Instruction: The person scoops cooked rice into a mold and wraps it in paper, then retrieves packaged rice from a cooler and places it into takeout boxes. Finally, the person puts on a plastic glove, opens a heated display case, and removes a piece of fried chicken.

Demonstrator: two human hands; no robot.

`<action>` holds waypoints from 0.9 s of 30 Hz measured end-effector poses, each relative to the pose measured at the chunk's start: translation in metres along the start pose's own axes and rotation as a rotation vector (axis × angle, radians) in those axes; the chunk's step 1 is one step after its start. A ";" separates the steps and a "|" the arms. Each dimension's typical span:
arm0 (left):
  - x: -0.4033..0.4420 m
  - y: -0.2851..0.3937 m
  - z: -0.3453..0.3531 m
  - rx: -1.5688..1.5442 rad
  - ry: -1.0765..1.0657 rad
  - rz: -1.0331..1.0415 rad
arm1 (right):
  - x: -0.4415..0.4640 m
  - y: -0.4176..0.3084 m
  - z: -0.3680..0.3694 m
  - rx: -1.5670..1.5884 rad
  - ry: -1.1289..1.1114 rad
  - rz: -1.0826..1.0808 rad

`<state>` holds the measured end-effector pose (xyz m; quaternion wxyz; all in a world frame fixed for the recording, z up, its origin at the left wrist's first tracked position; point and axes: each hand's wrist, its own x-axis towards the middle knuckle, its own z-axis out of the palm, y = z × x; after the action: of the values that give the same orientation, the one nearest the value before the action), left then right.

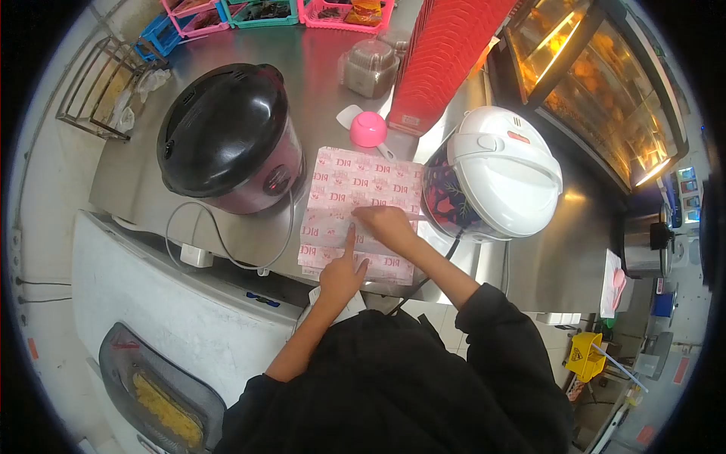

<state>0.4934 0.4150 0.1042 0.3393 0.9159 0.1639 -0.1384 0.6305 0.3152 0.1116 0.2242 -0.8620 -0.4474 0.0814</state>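
Pink-and-white printed paper sheets (329, 181) lay flat in a loose pile on the grey metal worktop (321, 53), between two cookers. Rows of pink RICE lettering and small motifs on pale ground, faint creases across the middle. Near edge showed layers slightly out of line; sheet count unclear.

Left hand (342, 278): partly open, index finger straight with its tip on the paper, thumb out to the side, other fingers curled, nothing visible in grip. Right hand (384, 225): fingers bent, tips at the paper close to the left index fingertip; couldn't tell if it pinched a sheet.

Black-lidded cooker with pinkish metallic body (227, 132) sat off the paper's left side, pale cable (293, 227) hanging from it. White-lidded cooker with dark patterned body (503, 178) crowded the right edge, under the right forearm's side. Pink round plastic cup (368, 129) was just beyond the far edge. Further back: tall stack of red cartons (454, 57), clear plastic containers (370, 68). Lit glass food case (597, 83) at far right.
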 end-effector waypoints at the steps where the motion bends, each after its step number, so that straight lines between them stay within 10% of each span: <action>1: 0.001 -0.002 0.001 -0.007 0.023 -0.003 | -0.002 -0.002 0.004 0.000 0.002 0.004; 27: 0.019 -0.059 0.020 -0.318 0.105 0.028 | -0.056 -0.042 0.067 -0.014 0.207 0.029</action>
<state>0.4841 0.4474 0.0488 0.4727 0.8589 0.1883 -0.0581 0.5437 0.3121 0.0681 0.2620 -0.8737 -0.4097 -0.0081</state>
